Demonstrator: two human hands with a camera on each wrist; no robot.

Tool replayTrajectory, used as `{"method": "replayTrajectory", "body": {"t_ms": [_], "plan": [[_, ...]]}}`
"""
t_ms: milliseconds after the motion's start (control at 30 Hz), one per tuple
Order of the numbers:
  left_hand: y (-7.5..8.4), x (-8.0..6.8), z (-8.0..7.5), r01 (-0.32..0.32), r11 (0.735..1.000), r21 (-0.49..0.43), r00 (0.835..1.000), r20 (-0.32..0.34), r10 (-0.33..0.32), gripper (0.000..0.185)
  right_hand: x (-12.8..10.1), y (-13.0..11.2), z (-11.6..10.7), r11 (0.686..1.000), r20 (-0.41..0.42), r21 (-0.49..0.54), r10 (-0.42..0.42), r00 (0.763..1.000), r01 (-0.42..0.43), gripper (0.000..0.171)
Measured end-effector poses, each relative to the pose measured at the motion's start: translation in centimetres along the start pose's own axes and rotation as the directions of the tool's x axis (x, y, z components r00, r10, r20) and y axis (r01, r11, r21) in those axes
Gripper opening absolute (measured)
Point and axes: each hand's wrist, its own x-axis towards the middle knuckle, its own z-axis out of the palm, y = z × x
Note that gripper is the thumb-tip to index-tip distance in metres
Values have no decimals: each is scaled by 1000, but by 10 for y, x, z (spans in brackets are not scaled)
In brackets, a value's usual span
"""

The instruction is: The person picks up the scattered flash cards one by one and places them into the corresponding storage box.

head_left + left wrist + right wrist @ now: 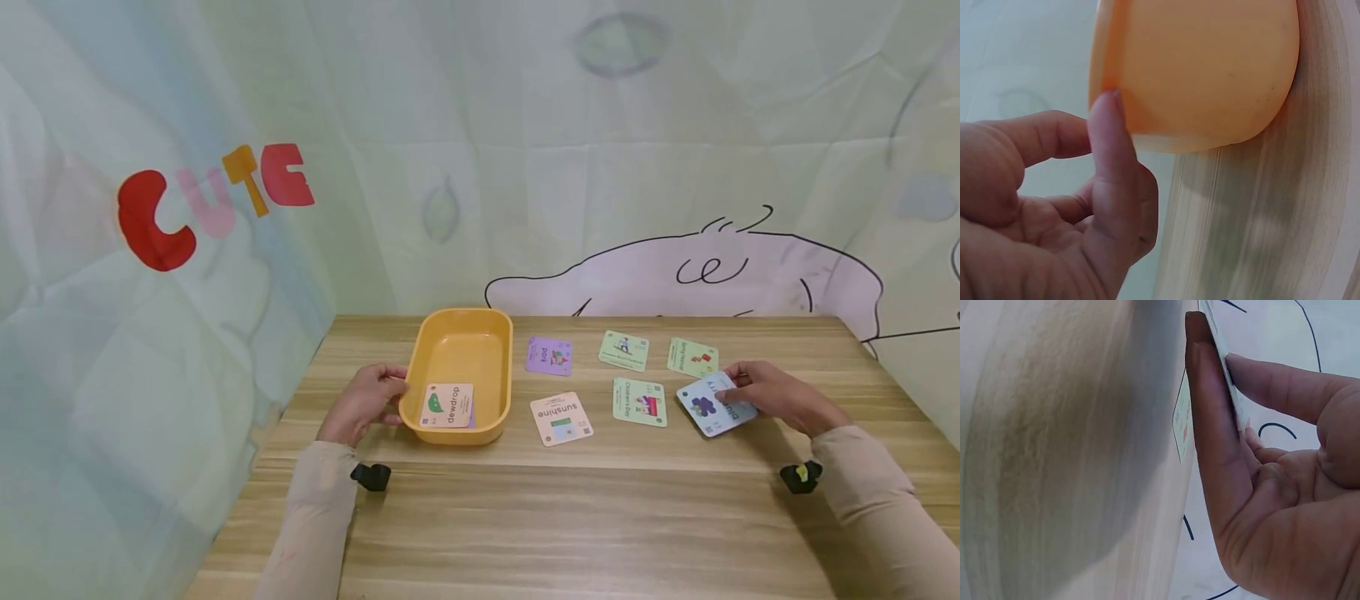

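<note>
At the left of the table, my left hand (pixel 367 402) pinches the rim of a yellow plastic basin (pixel 456 317) between thumb and finger; the left wrist view shows this grip on the basin (pixel 1204 69) up close. Inside the basin lies a "dewdrop" card (pixel 447 406) over a purple one. On the right, my right hand (pixel 780 393) holds a pale blue card (pixel 708 406) with dark berries, raised and tilted above the table. Its thumb is on one face and its fingers behind, as the right wrist view shows. Part of the card's lettering is covered.
Between the hands lie several cards: a purple "park" card (pixel 548 357), a "sunshine" card (pixel 562 419), a "Children's Day" card (pixel 640 402), a green card with a figure (pixel 624 351) and a "Spring Festival" card (pixel 692 357). A printed curtain (pixel 465 167) hangs behind the wooden table (pixel 562 525).
</note>
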Motion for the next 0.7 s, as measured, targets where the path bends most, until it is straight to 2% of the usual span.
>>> {"method": "replayTrajectory", "body": {"t_ms": [333,700], "plan": [[-1,0,0,-1,1000,9,1000,4,1,33,-3,-3,-2,999,0,8,32,999,-32,40],[-1,0,-1,-8,1000,3,1000,12,8,33,-7,-9,-1,998,11,65,23,1000,-24,46]]}}
